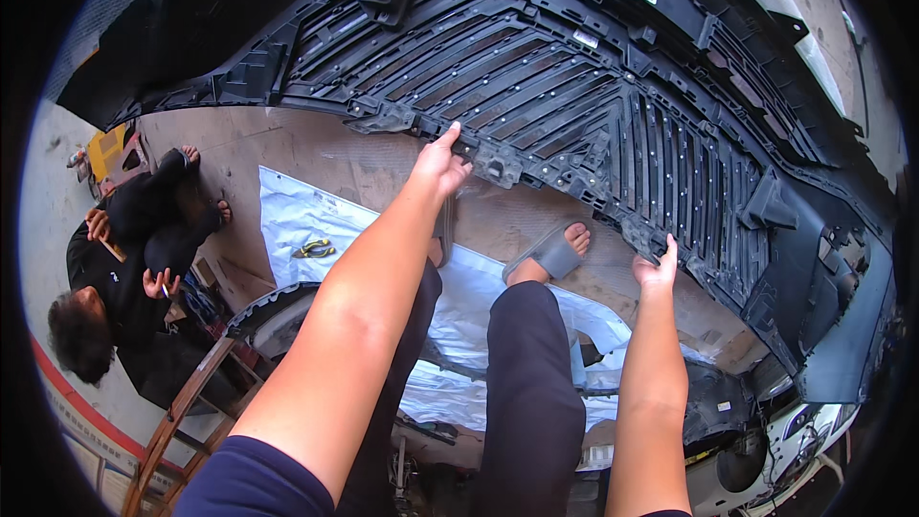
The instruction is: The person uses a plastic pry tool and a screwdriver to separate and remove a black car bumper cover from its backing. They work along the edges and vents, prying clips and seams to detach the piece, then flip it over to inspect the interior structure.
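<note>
A large black plastic car bumper cover [782,287] with a slatted grille [495,79] spans the upper view, its inner side with clips and ribs facing me. My left hand [444,159] grips the near edge of it left of the middle, thumb on top and fingers underneath. Farther right, my right hand [657,266] holds the same edge, thumb up. The fingers under the edge are partly hidden. Below the bumper cover, yellow-and-black pliers [314,249] lie on a silvery-white sheet [459,301] on the floor.
A person [122,251] in dark clothes sits at the left, near a yellow object [108,154]. A wooden frame [179,409] stands at lower left, beside a curved black part [276,309]. Car parts, one of them white [739,474], lie at lower right. Cardboard [323,151] covers the floor.
</note>
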A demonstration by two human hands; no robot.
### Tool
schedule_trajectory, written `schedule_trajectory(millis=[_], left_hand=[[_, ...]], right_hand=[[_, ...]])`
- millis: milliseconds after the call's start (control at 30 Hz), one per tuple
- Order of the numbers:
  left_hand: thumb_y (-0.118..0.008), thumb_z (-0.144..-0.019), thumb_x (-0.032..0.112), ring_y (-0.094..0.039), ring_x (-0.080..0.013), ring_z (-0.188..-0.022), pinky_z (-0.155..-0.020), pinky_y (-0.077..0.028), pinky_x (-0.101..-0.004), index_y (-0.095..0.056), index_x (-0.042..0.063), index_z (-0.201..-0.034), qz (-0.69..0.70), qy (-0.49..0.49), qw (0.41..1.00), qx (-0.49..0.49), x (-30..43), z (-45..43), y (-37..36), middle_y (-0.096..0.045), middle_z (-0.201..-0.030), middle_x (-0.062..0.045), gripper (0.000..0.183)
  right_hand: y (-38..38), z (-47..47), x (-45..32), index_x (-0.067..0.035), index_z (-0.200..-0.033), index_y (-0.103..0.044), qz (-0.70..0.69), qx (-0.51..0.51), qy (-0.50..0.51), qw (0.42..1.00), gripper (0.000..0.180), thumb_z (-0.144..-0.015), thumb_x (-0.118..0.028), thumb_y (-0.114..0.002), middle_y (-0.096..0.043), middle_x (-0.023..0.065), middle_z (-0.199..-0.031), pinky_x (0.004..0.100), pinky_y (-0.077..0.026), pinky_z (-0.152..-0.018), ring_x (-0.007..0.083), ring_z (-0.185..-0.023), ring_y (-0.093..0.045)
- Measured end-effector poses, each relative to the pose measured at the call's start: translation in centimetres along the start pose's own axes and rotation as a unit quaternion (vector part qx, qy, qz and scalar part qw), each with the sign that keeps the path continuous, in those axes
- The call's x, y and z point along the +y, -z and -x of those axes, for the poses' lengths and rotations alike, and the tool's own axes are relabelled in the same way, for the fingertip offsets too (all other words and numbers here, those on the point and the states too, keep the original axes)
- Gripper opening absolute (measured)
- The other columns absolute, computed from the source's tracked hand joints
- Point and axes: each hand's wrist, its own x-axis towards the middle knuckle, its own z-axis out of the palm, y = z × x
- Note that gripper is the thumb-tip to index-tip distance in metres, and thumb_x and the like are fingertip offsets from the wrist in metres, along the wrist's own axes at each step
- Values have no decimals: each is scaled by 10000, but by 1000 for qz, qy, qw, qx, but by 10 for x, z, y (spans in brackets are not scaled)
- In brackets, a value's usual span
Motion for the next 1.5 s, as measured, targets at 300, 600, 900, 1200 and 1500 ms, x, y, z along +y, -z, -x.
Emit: schedule_trajectory(millis=[300,600,900,1200,1500], left_hand=[[-631,-966,134,-509,-288,-1313,-1087,-410,-520,-420,35,-1422,-244,-49,969,-9,12,24,-9,-513,-1425,-164,511],[-662,-925,25,-667,-179,-1055,-957,-526,-321,-647,-31,-1172,-352,-123,907,-194,29,395,-73,-685,-1147,-111,253],[-784,-831,102,-636,-179,-983,-894,-494,-314,-753,89,-1066,-280,-535,784,-145,131,814,-171,-666,-1054,-57,237],[-716,-898,110,-703,-195,-941,-826,-541,-320,-718,33,-1141,-323,-505,770,-217,219,937,-28,-730,-1064,-129,254],[-703,-881,30,-712,-266,-938,-803,-550,-341,-694,6,-1097,-264,-654,692,-156,285,975,84,-719,-1013,-161,218]], right_hand=[[79,33,48,-4,-1072,-578,136,-2,-16,991,301,-923,-253,-656,-636,130,-1105,401,-512,-957,257,-1073,-612],[-43,471,-2,41,-1258,-510,-411,-249,-330,813,454,-984,-321,-534,-473,106,-1064,247,-448,-515,173,-865,-511],[-61,846,42,51,-1279,-507,-147,-413,-470,766,459,-977,-295,-495,-474,113,-1021,300,-528,-644,177,-834,-502],[-23,979,118,7,-1161,-575,274,-438,-393,760,405,-953,-332,-497,-542,135,-1029,381,-541,-737,238,-852,-574],[-26,1066,251,-22,-1035,-621,454,-453,-372,671,270,-939,-243,-500,-579,115,-965,367,-507,-802,246,-879,-562]])
